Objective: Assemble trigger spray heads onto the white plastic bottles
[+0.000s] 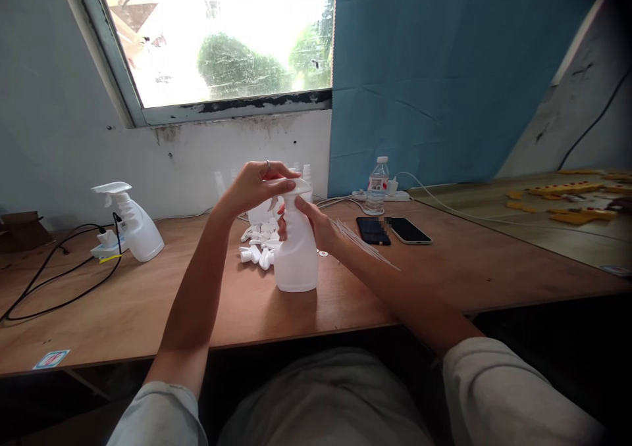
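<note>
Smooth, translucent plastic spray bottle (297, 265)

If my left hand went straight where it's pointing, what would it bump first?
The white spray head, which your left hand is touching. What's past that is hard to tell; depth is unclear.

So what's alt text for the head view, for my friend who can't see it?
A person's left hand grips the top of a white spray bottle; the right hand holds it lower down. Loose spray heads lie behind, two phones to the right.
</note>
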Motion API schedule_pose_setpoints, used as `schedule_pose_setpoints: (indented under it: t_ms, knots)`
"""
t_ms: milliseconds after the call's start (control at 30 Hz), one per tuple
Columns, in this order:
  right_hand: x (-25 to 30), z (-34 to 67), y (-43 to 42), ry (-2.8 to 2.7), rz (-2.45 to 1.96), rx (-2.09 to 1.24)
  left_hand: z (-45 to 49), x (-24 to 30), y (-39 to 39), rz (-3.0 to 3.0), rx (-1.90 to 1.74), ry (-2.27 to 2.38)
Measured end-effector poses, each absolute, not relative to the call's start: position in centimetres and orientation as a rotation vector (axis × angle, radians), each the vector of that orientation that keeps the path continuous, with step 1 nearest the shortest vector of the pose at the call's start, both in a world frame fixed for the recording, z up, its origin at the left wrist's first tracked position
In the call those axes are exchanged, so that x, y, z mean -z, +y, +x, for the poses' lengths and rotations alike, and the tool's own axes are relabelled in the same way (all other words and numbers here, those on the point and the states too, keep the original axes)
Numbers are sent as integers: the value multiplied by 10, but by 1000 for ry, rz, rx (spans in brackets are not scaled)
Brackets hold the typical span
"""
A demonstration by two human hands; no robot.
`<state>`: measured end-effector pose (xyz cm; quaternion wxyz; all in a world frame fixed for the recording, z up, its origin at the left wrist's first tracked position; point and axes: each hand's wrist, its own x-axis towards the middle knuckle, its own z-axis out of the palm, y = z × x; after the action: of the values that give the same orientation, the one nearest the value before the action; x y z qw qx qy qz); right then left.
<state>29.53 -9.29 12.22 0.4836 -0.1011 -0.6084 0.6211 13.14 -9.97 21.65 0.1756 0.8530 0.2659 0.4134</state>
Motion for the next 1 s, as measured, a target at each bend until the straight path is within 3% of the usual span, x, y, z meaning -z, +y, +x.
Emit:
schedule_pose_setpoints:
  t_ms: [1000]
  knots:
    - [-120, 297, -92, -1470, -190, -1588, 131, -217, -101, 2414, -1147, 747]
